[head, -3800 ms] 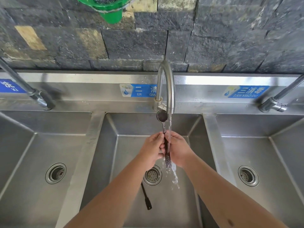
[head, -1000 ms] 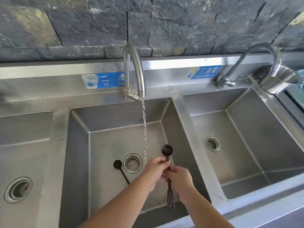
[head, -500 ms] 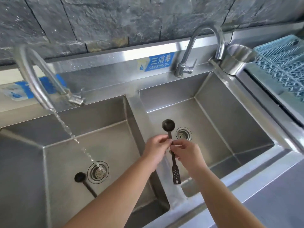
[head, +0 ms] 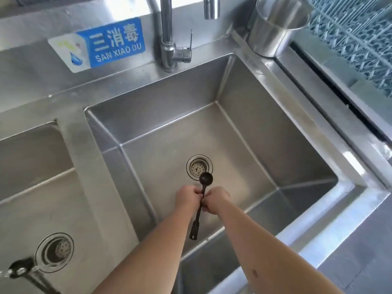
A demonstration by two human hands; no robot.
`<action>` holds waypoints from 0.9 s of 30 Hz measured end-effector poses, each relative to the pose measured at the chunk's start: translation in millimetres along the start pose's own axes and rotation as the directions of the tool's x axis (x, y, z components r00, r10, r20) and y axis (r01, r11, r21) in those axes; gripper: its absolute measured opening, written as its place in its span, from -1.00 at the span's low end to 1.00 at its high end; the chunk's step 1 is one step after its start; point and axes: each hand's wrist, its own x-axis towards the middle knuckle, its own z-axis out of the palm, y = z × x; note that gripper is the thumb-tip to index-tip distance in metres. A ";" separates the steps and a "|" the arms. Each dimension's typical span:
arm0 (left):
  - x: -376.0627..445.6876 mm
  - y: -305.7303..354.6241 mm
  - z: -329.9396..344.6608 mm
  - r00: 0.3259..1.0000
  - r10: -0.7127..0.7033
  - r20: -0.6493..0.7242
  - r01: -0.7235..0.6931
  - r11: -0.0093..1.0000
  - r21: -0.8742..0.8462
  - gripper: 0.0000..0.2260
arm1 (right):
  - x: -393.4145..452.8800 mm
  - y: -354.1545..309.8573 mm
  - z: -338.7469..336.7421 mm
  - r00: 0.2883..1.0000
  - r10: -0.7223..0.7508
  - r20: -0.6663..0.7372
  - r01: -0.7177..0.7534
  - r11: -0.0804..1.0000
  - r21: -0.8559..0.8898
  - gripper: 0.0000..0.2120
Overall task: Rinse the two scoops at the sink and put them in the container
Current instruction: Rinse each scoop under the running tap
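At the lower left edge of the frame, the second scoop (head: 20, 270) lies in the left basin (head: 38, 198), dark and round-bowled, smeared by blur and partly cut off by the frame border; its handle runs off the bottom. It sits just beside that basin's round metal drain (head: 54, 252), which is also blurred. A brushed steel divider separates this basin from the right basin (head: 265, 128), a deep rectangular well of matte stainless steel with a perforated drain strainer (head: 199, 167) in its floor.

On the steel backsplash at upper left a sign (head: 99, 44) with a blue panel and a water-drop symbol reads "SAN XIAO DU" under three Chinese characters. Right of it stands a chrome faucet (head: 169, 47), its spout cut off by the top edge.

Over the right basin, low in the middle of the frame, the left hand (head: 187, 198) and the right hand (head: 215, 199) meet on the thin stem of a black scoop (head: 205, 178). The fingers of both hands are curled and pinch the stem from either side. The round bowl points up, overlapping the strainer's edge; the flat perforated handle end hangs below the hands.

At upper right a shiny cylindrical steel container (head: 273, 30) stands on the sink's corner rim, its top cropped. Beyond it lies a pale blue plastic lattice rack (head: 356, 39), cut off by the right edge.
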 end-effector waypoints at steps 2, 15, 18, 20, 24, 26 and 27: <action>18.4 -8.2 12.6 0.999 -0.033 0.029 0.033 0.999 0.009 -0.84 | 25.7 6.1 5.8 0.999 -0.031 -0.011 0.029 0.990 -0.142 -0.88; 61.0 -46.1 46.0 0.976 -0.216 -0.038 0.217 0.975 0.035 -0.92 | 79.8 19.0 41.2 0.996 -0.076 0.034 0.084 0.913 -0.399 -0.91; 60.0 -44.9 45.2 0.981 -0.190 -0.049 0.192 0.980 0.046 -0.97 | 76.1 20.8 39.9 0.997 -0.077 0.006 0.074 0.920 -0.385 -0.92; 55.3 -37.9 38.1 0.984 -0.162 -0.079 0.166 0.984 0.059 -0.92 | 66.7 17.4 33.2 0.997 -0.074 -0.014 0.064 0.925 -0.373 -0.92; 25.9 -8.4 1.4 0.992 -0.019 -0.122 0.042 0.982 0.184 -0.67 | 19.8 -11.5 8.1 0.988 -0.128 -0.085 0.093 0.937 -0.337 -0.80; 2.7 8.1 -30.0 0.982 0.124 -0.142 -0.078 0.954 0.290 -0.60 | -19.3 -30.5 -4.4 0.957 -0.254 -0.142 0.187 0.911 -0.367 -0.84; -11.1 12.9 -48.5 0.963 0.219 -0.154 -0.154 0.923 0.354 -0.55 | -42.0 -38.4 -9.1 0.937 -0.309 -0.164 0.222 0.887 -0.405 -0.81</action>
